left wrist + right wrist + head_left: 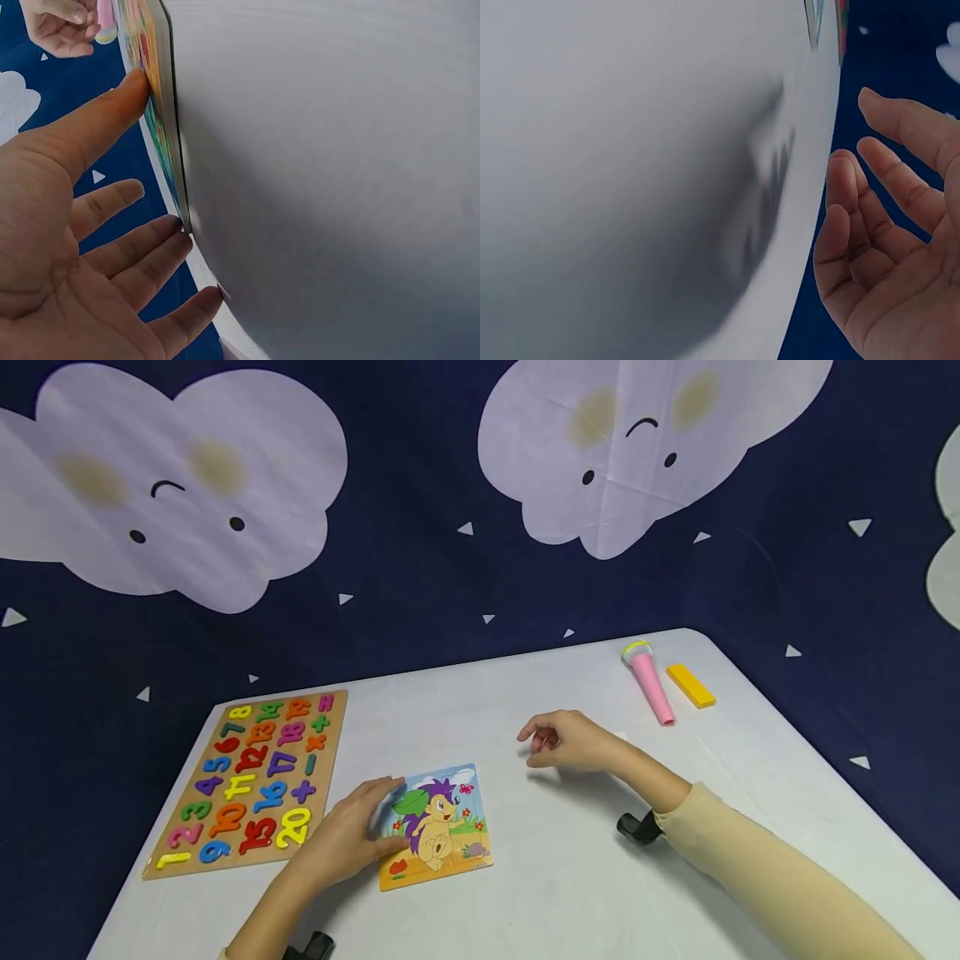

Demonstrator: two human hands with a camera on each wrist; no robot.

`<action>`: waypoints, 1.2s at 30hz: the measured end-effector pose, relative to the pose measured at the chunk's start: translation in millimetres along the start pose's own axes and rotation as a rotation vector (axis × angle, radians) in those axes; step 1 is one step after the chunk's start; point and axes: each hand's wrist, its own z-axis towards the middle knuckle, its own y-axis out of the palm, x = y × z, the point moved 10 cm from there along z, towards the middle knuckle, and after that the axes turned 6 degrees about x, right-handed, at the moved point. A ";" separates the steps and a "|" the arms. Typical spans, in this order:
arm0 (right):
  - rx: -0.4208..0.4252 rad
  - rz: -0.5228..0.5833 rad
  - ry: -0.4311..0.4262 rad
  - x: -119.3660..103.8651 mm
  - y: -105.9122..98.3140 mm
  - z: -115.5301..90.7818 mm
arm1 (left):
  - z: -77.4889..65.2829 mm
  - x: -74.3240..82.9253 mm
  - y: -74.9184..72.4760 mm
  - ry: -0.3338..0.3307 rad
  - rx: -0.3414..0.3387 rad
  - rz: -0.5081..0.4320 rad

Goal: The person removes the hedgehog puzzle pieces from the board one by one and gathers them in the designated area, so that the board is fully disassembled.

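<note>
A square picture puzzle (442, 827) with a purple-spined hedgehog lies flat on the white table. My left hand (348, 831) rests at its left side, thumb on the picture and fingers spread toward the upper left corner. From the left wrist view, the thumb (124, 105) touches the puzzle's face and two fingertips meet the far end of its edge. To the right of the puzzle, my right hand (573, 742) hovers over the table with loosely bent fingers. Nothing is between those fingers in the right wrist view, and their shadow falls on the table.
On the left lies a wooden number board (251, 781) with colourful digits and signs. A pink toy microphone (652, 685) and a yellow block (691, 686) lie at the back right. Behind the table (570, 893) hangs a dark blue cloth with clouds (195, 485).
</note>
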 end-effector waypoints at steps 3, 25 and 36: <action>-0.036 0.005 -0.016 -13.5 17.8 6.7 | -0.3 0.2 1.5 0.009 -0.015 0.007; -0.197 0.029 -0.052 -74.5 99.9 45.5 | 3.7 1.5 5.3 0.039 -0.077 0.045; -0.166 0.002 0.013 -73.3 109.1 50.1 | 5.9 3.2 3.7 0.045 -0.091 0.073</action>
